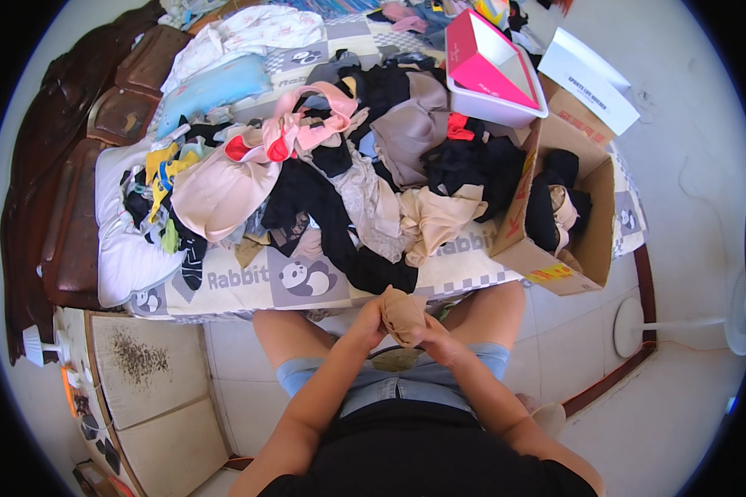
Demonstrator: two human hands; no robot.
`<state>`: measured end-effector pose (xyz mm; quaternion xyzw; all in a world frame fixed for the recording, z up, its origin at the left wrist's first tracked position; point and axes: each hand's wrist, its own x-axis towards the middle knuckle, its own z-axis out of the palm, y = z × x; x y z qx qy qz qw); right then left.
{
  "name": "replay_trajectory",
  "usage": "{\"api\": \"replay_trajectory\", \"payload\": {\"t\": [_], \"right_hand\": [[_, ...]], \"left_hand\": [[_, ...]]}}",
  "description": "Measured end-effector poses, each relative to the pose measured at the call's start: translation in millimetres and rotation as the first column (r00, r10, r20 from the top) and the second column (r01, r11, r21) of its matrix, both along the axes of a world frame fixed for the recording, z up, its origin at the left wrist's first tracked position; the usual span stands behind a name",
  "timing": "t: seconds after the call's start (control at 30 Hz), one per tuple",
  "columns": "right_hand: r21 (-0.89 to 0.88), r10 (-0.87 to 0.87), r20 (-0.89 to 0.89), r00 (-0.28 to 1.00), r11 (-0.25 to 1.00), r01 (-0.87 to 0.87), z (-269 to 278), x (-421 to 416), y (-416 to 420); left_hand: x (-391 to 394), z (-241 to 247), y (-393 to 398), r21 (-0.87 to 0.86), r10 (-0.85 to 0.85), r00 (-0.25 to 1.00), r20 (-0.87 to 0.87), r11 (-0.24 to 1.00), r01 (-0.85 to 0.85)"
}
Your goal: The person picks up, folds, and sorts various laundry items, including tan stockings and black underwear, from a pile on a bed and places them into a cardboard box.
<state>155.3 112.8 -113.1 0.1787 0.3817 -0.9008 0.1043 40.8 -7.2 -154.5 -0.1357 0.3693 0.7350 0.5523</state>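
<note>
Above my lap, a bundled beige garment (pixel 403 318) is held between my left hand (pixel 370 322) and my right hand (pixel 436 338). Just beyond it, a black garment (pixel 373 267) hangs at the bed's near edge. A large pile of clothes covers the bed, with a beige bra (pixel 224 192) at its left, a taupe bra (pixel 410 124) farther back and a crumpled cream garment (pixel 438 217) nearer me. On the right, an open cardboard box (pixel 598 230) holds rolled black and beige garments (pixel 559 211).
A white pillow (pixel 121 217) and a light blue one (pixel 214 90) lie at the left. Behind the cardboard box are a white plastic bin (pixel 494 110) with a pink box in it and a white box (pixel 587 81). A pedestal fan (pixel 631 326) stands at the right.
</note>
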Motion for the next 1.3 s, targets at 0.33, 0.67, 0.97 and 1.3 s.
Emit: {"api": "replay_trajectory", "payload": {"t": [0.33,0.67,0.97,1.3], "right_hand": [[-0.187,-0.676,-0.46,0.575,0.707,0.682,83.3,-4.0,145.6],[0.103,-0.533,-0.026,0.845,0.84,0.533,19.1,1.3,109.7],[0.019,-0.662,-0.014,0.749,0.749,0.662,0.8,-35.4,102.9],[0.899,-0.452,-0.145,0.88,-0.432,-0.074,-93.6,-87.1,112.4]], "left_hand": [[-4.8,6.4,38.1,-0.26,-0.238,0.321,-0.917,0.965,-0.027],[-47.2,-9.9,124.5,-0.352,-0.352,0.012,-0.936,0.931,-0.103],[-23.5,66.0,95.3,-0.269,-0.266,-0.06,-0.962,0.897,0.351],[-183.0,44.4,151.1,-0.198,-0.14,0.188,-0.972,0.92,-0.339]]}}
